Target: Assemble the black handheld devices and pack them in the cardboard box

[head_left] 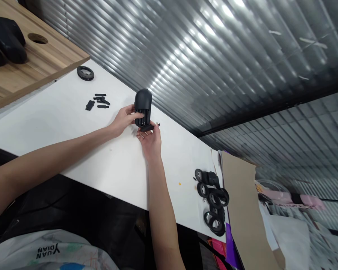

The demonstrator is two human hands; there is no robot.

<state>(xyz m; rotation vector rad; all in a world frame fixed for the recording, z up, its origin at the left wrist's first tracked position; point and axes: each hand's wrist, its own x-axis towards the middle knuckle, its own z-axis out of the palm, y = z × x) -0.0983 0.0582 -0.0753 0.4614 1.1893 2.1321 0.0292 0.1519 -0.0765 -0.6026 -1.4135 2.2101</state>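
Corrugated sheeting (169,41) backs a white desk (118,165), where the left hand (123,120), fingers closed on a black housing (143,99), holds it roughly upright, thumb across its open recess (142,122), and the right hand (151,144) has its fingers around a dark piece (147,128) at the lower end. Work at that recess appears in hand; the next move likely calls for steady left support. Black strips (103,107) lie leftward.

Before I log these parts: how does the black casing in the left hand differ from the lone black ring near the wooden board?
The black casing is gripped by the left hand, while the black ring lies on the white table, untouched. The casing is a long, rounded body with an exposed compartment; the ring is circular with an open middle. Both are black.
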